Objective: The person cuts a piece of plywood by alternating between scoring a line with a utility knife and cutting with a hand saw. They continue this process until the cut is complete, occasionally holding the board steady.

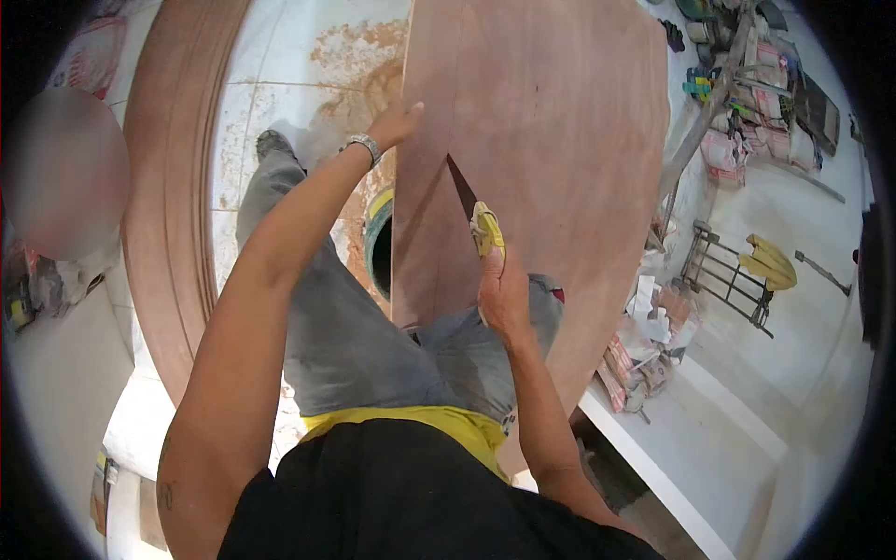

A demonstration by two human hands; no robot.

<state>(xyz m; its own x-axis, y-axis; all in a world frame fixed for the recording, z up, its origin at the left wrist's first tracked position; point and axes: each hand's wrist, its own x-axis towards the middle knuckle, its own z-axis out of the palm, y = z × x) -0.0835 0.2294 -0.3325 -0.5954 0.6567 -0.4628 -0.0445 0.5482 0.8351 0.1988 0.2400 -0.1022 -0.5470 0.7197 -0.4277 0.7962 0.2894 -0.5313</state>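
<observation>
A large reddish-brown wooden board [560,131] lies beneath my hands. My right hand [504,291] is wrapped round the yellow handle of a handsaw [462,191], whose dark, narrow blade points up and left over the board, its tip near the middle. My left hand [399,124], with a metal watch [364,147] at the wrist, is at the board's left edge, its fingers reaching onto the surface. How firmly these fingers press or grip cannot be made out. My right knee rests on or against the board's lower part.
A green and yellow round container [378,245] stands under the board's left edge. Long brown moulded boards [168,187] lie at the left on dusty white tiles. Bags and tools [737,140] crowd the right, near a metal rack [733,275].
</observation>
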